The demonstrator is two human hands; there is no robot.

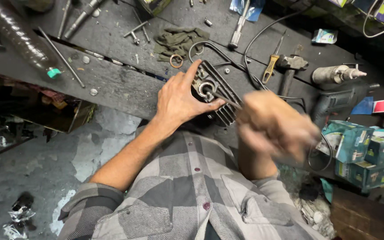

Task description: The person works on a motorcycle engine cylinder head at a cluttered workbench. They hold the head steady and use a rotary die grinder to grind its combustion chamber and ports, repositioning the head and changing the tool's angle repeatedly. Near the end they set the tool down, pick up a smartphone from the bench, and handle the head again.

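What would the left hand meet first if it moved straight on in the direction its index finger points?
Probably the brown ring, then the green rag behind it. The left hand rests on the finned metal part, index finger pointing up-right; depth is hard to judge.

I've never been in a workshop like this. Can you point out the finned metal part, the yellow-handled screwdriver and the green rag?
finned metal part (pixel 227 111), head view, on its dark fins.
yellow-handled screwdriver (pixel 270 67), head view, on the yellow handle.
green rag (pixel 178 40), head view, on its crumpled middle.

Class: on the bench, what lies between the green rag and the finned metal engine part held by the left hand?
Head view: a copper-coloured ring and loops of black cable.
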